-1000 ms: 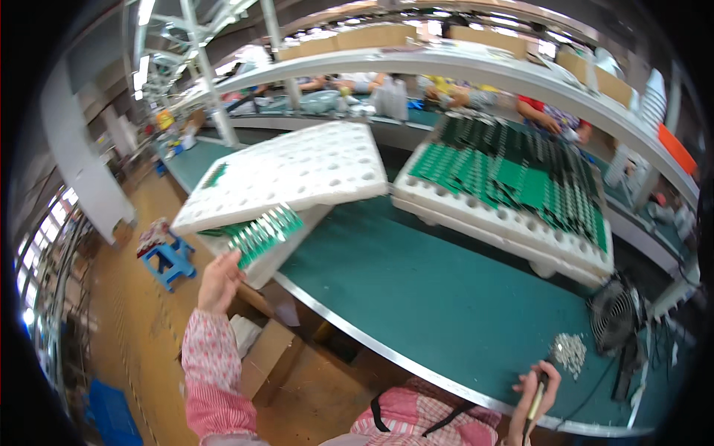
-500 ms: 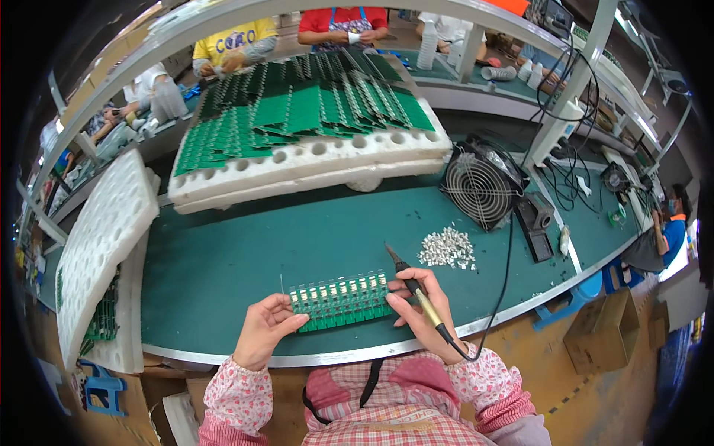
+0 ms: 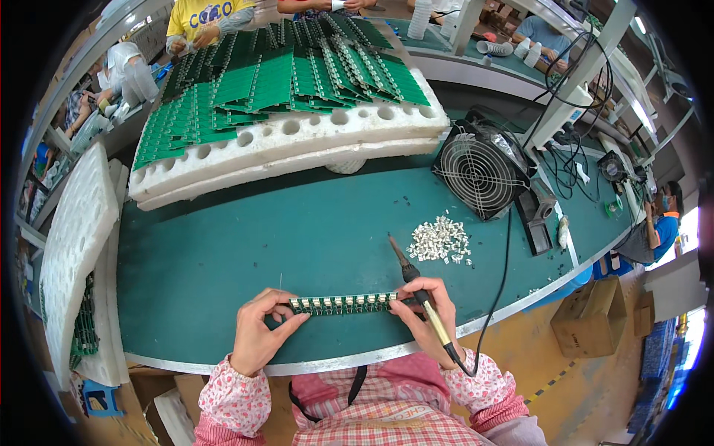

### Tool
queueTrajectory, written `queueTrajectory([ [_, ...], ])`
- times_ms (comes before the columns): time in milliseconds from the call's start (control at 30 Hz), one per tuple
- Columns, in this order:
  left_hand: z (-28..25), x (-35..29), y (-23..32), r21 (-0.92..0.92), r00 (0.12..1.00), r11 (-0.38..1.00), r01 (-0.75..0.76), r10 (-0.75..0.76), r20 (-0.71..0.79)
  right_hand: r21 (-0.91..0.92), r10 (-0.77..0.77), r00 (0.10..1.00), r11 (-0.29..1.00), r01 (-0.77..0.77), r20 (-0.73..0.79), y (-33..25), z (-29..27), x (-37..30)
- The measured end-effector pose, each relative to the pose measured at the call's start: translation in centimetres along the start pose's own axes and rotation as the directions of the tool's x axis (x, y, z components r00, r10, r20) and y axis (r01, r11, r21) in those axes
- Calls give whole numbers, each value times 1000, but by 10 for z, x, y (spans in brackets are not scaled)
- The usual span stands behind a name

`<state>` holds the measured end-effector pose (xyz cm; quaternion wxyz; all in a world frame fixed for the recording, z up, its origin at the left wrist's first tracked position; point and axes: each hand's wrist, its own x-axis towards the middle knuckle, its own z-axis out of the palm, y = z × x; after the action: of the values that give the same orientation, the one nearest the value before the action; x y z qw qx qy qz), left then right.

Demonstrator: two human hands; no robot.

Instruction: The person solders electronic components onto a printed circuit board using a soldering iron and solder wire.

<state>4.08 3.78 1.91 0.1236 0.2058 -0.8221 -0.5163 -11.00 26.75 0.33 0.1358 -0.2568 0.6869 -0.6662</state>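
Note:
Between my hands a green circuit board panel [image 3: 343,304] is tilted nearly edge-on, with a row of small pale parts along it. My left hand [image 3: 262,324] pinches its left end between thumb and fingers. A thin wire [image 3: 280,282] sticks up beside those fingers. My right hand [image 3: 430,316] is closed round a soldering iron [image 3: 427,303] with a gold-coloured handle, and its thumb and fingertips also grip the panel's right end. The iron's dark tip points up and away, near a pile of small silvery parts [image 3: 440,239] on the green table mat [image 3: 223,253].
White foam blocks [image 3: 297,141] bear many overlapping green boards [image 3: 260,78] at the back. More foam [image 3: 78,238] leans at the left. A black fan [image 3: 480,175], an iron stand [image 3: 535,223] and cables [image 3: 576,163] lie right. Co-workers [image 3: 204,22] sit across the bench.
The panel has turned from showing its face to nearly edge-on, still held at both ends. The view has shifted slightly, with the foam stack now appearing nearer and further left.

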Motion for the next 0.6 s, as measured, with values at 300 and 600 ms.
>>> queueTrajectory([
  [300, 4, -16, 3, -220, 999, 974, -49, 43, -30, -156, -123, 991, 979, 130, 53, -3, -6, -14],
  [600, 6, -24, 3, -208, 996, 974, -86, 80, -34, -183, -96, 994, 978, 103, 48, -9, -6, -25],
])
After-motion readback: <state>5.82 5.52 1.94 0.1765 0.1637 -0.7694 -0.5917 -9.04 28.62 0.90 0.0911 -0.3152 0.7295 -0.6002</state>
